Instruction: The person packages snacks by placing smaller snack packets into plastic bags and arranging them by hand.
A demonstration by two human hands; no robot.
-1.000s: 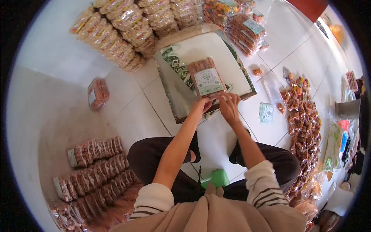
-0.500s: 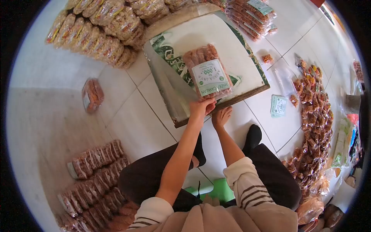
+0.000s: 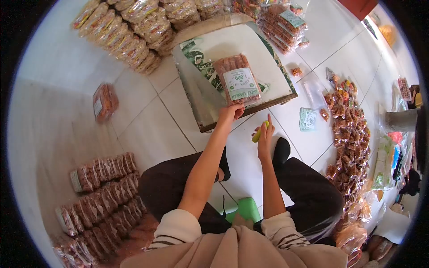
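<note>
A clear plastic packet of reddish-brown snacks [image 3: 230, 64] with a green-and-white label [image 3: 241, 85] lies on a low wooden-edged table [image 3: 243, 38]. My left hand [image 3: 230, 114] is closed on the packet's near edge, at the table's front rim. To the right, off the table, my right hand [image 3: 264, 136] is closed around a small yellow-green tool [image 3: 256, 136]; its exact kind is hard to make out.
Stacked snack packs [image 3: 120, 38] stand behind the table, more packets [image 3: 283, 27] at the back right. One packet [image 3: 105, 102] lies left. Packet rows [image 3: 103, 172] lie near left. Loose labels [image 3: 308, 119] and small snack bags [image 3: 351, 134] lie right.
My right hand has moved from under the table's front edge, and the yellow-green tool now shows in it. My left hand stays at the packet's edge. The whole view has shifted slightly.
</note>
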